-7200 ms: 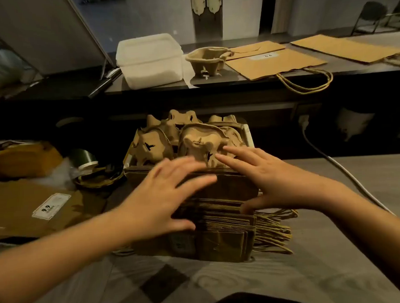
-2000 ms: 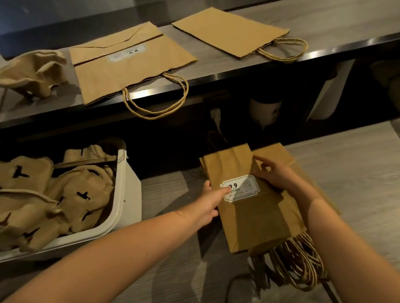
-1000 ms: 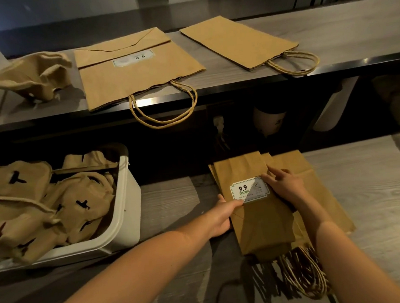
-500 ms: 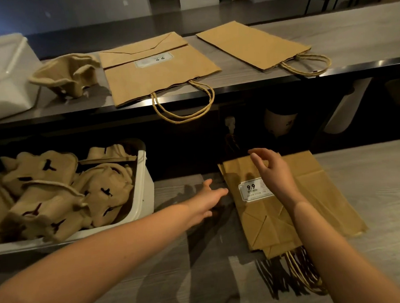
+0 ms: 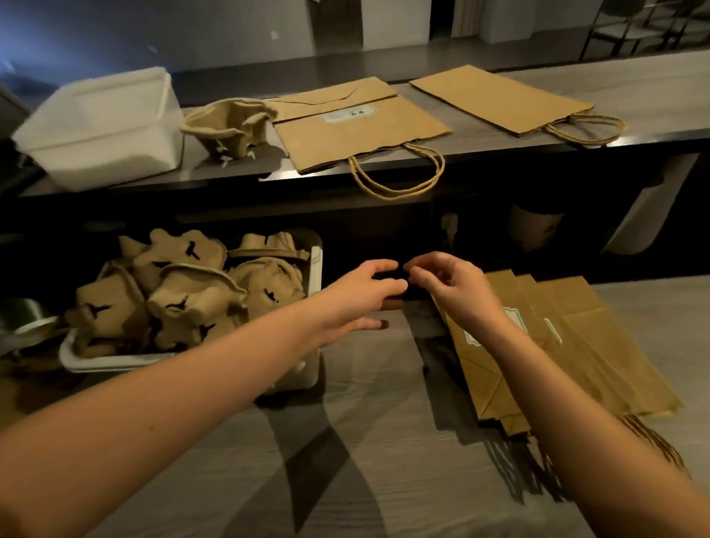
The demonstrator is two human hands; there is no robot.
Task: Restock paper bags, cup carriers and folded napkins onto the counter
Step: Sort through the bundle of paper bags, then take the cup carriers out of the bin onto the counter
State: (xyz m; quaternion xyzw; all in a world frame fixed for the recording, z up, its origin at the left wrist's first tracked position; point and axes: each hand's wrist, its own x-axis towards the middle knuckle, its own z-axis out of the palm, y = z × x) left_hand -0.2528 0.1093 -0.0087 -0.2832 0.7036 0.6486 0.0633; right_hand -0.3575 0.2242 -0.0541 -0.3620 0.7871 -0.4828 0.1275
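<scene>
The far bench (image 5: pixel 644 89) carries what is already restocked, and nothing on it has moved in the last seconds: a white box (image 5: pixel 103 129) at its left end, whose contents cannot be made out, then one carrier (image 5: pixel 226 123), a wide bag (image 5: pixel 358 137) with its handles hanging over the edge, and a narrow bag (image 5: pixel 500 96). The change is on the near bench (image 5: pixel 355 454). The stack (image 5: pixel 575 339) of flat bags, which both hands were squaring up a second ago, now lies released at the right and slightly fanned, so that the edges of several bags and a second label show, handles towards the person. The tub (image 5: pixel 314 271) of spare carriers sits just left of it as before. The left hand (image 5: pixel 359 297) and right hand (image 5: pixel 457 292) have both come up off the paper and hover close together in the gap between tub and stack, above the near bench's far edge. The left fingers (image 5: pixel 380 267) are nearly straight and reach forward; the right fingers (image 5: pixel 423 261) are loosely curled with the thumb near the tips. Neither hand has hold of anything that can be seen. So the bags are sorted but not yet carried over: the stack still waits on the near bench, well short of the far one. By the look of it the hands are between grips, and the next pick could be either the stack or a carrier from the tub; which one cannot be told from here
</scene>
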